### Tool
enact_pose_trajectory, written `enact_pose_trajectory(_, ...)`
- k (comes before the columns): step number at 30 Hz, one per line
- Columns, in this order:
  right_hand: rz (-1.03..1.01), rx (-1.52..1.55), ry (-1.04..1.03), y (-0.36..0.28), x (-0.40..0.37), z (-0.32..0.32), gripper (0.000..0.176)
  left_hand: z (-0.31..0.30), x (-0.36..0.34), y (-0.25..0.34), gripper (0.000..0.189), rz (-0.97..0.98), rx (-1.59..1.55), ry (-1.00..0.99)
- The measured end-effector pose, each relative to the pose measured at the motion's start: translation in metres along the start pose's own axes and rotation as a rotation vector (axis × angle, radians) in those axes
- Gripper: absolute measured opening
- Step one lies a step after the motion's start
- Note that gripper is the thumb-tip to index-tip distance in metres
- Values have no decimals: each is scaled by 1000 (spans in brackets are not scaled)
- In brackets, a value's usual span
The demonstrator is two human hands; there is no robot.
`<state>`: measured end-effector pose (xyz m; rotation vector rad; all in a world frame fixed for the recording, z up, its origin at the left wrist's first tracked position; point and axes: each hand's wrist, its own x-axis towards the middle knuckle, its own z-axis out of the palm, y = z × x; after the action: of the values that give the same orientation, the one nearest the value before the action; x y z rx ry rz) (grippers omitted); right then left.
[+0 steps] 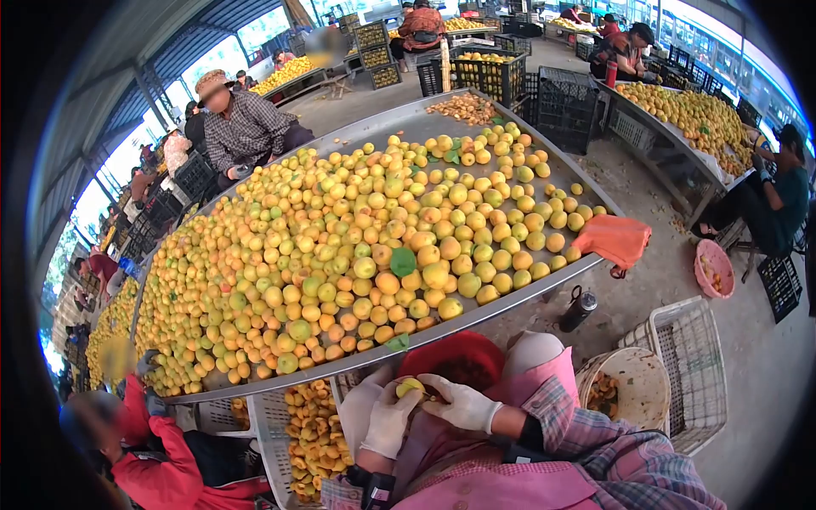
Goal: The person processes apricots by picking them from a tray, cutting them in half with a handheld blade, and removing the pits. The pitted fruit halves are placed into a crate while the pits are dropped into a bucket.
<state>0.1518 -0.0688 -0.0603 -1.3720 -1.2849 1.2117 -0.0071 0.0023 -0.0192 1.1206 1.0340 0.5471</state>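
My left hand (389,422), in a white glove, is closed around a yellow apricot (409,388) above my lap. Also gloved in white, my right hand (464,405) has its fingers pinched together right beside the fruit. Whatever lies between those fingers is too small and hidden to name. Behind both hands, a red basin (463,347) sits between my knees with dark contents. To the left of my left hand, a white crate (274,433) holds split orange apricot pieces (313,429).
A metal-edged table (510,293) heaped with whole apricots (340,246) stands before me. An orange cloth-like item (614,240) hangs over its corner. At right are a dark bottle (578,308), a bucket (642,387) and a white crate (697,365). A red-sleeved person (166,463) sits close left.
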Motion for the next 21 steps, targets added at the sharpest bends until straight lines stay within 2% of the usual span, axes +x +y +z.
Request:
enact_pose_trajectory(3,-6,-60,2,-2,0,1,61,-4,3,-5,30,110,33,-2)
enact_pose_trajectory(5,-25,-77,11,-3,-1,1,60,-6,4,-6,31,181,177,11)
enact_pose_trajectory(11,89,-70,-86,-25,0,-9,53,-10,2,6,32,183,205,-49)
enact_pose_trajectory(12,95,-36,-98,-27,1,-11,52,-8,-5,21,32,210,305,-74)
enact_pose_trajectory(13,97,-4,-106,-27,1,-11,52,-12,-1,7,32,123,80,-96)
enact_pose_trajectory(15,23,89,-85,-18,0,-5,52,-10,-5,17,36,125,46,-146)
enact_pose_trajectory(17,70,12,-115,-15,2,-7,53,-12,-6,23,39,111,42,-168)
enact_pose_trajectory(19,88,75,-145,-30,5,-13,54,-17,-6,24,41,88,40,-190)
enact_pose_trajectory(21,194,167,-231,-48,6,-20,55,-23,-6,25,45,397,454,-220)
